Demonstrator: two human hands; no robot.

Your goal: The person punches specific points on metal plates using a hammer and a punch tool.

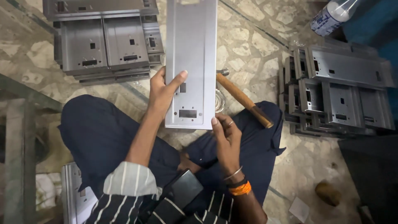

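Both hands hold one long grey metal panel [190,62] upright over the person's crossed legs: the left hand [162,92] grips its left edge, thumb pressed on the face near a small cutout, while the right hand [226,139] pinches the lower right corner. Just beside the panel, a wooden-handled hammer [242,99] leans across the right knee. Stacks of similar panels sit on the stone floor [257,45], one stack [103,41] at the left, another [340,95] at the right. A plastic bottle [331,16] lies beyond.

Grey metal panel [190,62], brown wooden hammer handle [244,101], orange wristband [240,189], navy trousers [99,132]
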